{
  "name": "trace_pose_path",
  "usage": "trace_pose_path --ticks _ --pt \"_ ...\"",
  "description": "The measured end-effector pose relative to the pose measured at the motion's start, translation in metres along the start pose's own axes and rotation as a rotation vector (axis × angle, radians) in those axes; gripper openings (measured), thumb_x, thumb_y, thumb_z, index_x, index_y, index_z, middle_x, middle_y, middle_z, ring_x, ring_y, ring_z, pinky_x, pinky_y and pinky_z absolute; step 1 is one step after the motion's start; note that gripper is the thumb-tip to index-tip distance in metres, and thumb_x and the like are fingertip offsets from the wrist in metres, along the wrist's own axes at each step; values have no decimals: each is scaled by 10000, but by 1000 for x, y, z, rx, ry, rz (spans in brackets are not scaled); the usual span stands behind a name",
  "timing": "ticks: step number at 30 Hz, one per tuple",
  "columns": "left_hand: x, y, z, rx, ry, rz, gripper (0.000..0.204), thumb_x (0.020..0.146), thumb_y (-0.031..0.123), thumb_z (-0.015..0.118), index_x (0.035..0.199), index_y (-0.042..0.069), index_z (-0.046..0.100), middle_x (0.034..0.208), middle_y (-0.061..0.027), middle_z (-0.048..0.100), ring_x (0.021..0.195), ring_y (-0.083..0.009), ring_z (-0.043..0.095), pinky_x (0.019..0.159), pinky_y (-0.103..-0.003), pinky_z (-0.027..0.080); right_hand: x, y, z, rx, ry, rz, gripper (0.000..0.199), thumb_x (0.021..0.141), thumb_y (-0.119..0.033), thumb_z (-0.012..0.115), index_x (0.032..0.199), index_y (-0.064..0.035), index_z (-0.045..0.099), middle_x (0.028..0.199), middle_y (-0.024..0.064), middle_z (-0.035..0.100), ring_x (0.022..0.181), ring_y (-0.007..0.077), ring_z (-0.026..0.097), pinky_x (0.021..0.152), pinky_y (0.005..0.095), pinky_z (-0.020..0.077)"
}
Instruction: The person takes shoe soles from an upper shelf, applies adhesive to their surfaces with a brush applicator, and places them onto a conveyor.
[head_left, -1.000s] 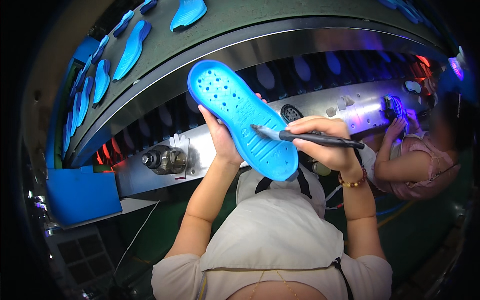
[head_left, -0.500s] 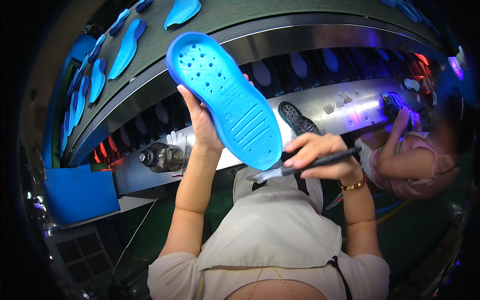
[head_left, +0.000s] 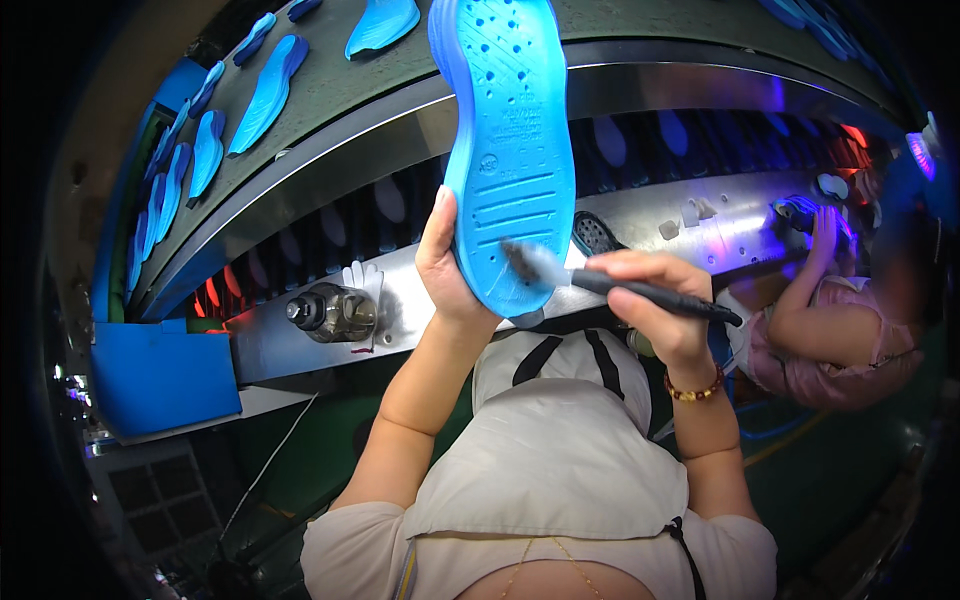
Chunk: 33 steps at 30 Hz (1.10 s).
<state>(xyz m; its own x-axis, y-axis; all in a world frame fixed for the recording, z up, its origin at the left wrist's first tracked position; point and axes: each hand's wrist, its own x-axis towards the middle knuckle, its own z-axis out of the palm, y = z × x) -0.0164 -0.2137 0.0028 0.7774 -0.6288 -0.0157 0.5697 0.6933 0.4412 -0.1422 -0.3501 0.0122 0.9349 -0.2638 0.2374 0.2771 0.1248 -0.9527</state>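
A bright blue shoe sole (head_left: 510, 160) stands tilted up before me, its face with small holes and ridges turned my way. My left hand (head_left: 450, 275) is closed on the lower left edge of it. Between the fingers and thumb of my right hand (head_left: 675, 325) is a brush (head_left: 650, 292) with a black handle and pale bristles. Its dark bristle tip lies against the sole's lower part, below the ridges. Behind the sole's right edge, a black perforated sole (head_left: 597, 234) rests on the metal bench, partly hidden.
Several blue soles (head_left: 268, 95) lie on the conveyor belt (head_left: 640, 22). A dark bottle (head_left: 338, 312) and a white glove (head_left: 362, 278) are on the metal bench (head_left: 665, 205). A blue box (head_left: 165, 380) stands at left. At right sits a co-worker (head_left: 825, 320), hands on the bench.
The sole has moved up and to the right and turned more upright. The brush has swung up from below the sole onto its face.
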Motion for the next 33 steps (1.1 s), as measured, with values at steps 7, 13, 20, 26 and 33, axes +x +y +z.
trace_pose_path --ticks 7,13,20,26,33 --pt "10 5 -8 -44 6 -71 461 880 327 356 1170 -22 438 1091 -164 546 963 -261 554 868 -381 423 19 -16 -6 -71 -203 -67 209 636 60 638 841 26 612 868 180 624 863 272 601 788 336 461" --pt "17 11 -7 -6 10 -100 446 880 319 375 1145 -29 462 1070 -177 556 934 -276 569 850 -384 441 34 -22 -15 -265 -391 -203 139 654 14 656 786 11 613 815 130 636 770 211 623 704 286 480" --pt "28 18 -10 -110 -11 -386 431 880 303 386 1108 -47 494 1026 -194 574 910 -289 588 835 -411 460 22 -31 2 -445 -729 -285 182 635 -22 691 797 -45 611 835 77 641 809 217 619 680 309 470" --pt "21 19 -4 429 32 -753 493 783 315 578 1099 -54 498 968 -192 568 826 -243 590 708 -341 500 32 -20 -29 -483 -663 -168 199 659 -26 673 852 -54 638 893 101 646 835 244 625 697 300 486" --pt "17 20 2 518 -103 -903 543 795 342 568 1183 -18 448 1044 -190 534 875 -225 571 684 -323 497 32 -27 -42 -633 -732 -96 154 724 -78 566 866 -86 625 909 58 640 829 212 616 673 285 494"
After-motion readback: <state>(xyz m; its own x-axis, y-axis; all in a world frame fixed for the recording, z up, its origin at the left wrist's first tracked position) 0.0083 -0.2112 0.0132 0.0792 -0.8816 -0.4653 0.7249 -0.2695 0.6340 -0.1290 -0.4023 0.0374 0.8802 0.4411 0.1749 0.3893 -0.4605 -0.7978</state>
